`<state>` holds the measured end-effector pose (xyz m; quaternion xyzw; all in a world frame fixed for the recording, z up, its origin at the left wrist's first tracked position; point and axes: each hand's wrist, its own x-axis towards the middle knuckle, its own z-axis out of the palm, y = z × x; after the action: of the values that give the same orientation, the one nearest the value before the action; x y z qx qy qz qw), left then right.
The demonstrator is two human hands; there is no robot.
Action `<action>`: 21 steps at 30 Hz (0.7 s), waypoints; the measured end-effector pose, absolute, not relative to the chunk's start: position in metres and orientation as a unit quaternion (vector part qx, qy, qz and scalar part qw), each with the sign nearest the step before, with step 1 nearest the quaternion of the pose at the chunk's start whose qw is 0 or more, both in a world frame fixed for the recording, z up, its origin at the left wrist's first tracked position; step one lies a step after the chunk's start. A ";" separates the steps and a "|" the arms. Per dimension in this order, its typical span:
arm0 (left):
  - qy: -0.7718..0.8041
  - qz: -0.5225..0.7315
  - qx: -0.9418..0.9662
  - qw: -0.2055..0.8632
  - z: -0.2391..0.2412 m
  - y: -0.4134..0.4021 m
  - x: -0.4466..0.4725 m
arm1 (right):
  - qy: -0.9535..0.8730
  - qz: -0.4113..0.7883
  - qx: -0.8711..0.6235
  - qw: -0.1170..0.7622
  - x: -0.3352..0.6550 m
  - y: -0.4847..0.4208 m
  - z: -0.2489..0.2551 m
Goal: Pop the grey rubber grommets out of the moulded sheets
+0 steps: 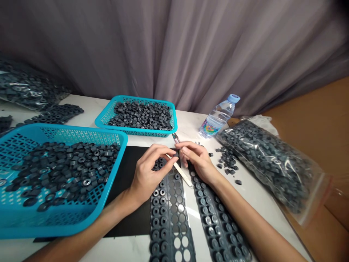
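My left hand [152,169] is over the left dark moulded sheet [177,218], its thumb and index finger pinched together around something too small to make out. Close beside it, my right hand [197,158] has its fingers curled in a pinch, and what they hold is hidden. A flat cream-coloured stick [183,174] slants beneath the fingers; whether the left hand touches it I cannot tell. The left sheet has round dark rings along one side and open round holes along the other. Under my right forearm lies a second sheet [209,211] filled with rings.
Two blue baskets of dark rings stand left [124,145] and at the back [174,112]. A water bottle [219,116], loose rings [229,160] and a clear bag of rings [272,163] are on the right. Another filled bag [24,87] sits far left. A pen-like tool [176,138] lies beyond the fingers.
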<state>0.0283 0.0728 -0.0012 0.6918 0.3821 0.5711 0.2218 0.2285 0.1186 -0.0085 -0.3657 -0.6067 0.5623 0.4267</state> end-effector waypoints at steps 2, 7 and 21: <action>0.387 0.572 0.683 0.238 -0.002 0.071 0.030 | -0.635 0.462 -0.413 0.461 0.226 0.118 -0.011; 0.395 0.596 0.593 0.371 0.002 0.061 0.042 | -0.738 0.199 -0.491 0.418 0.217 0.115 -0.018; 0.357 0.571 0.398 0.623 0.065 0.029 0.049 | -0.802 0.017 -0.550 0.234 0.207 0.100 -0.002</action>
<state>0.0488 0.0287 0.0649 0.3982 0.3565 0.5713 0.6228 0.2073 0.1001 -0.0017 -0.5498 -0.8017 0.0167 0.2338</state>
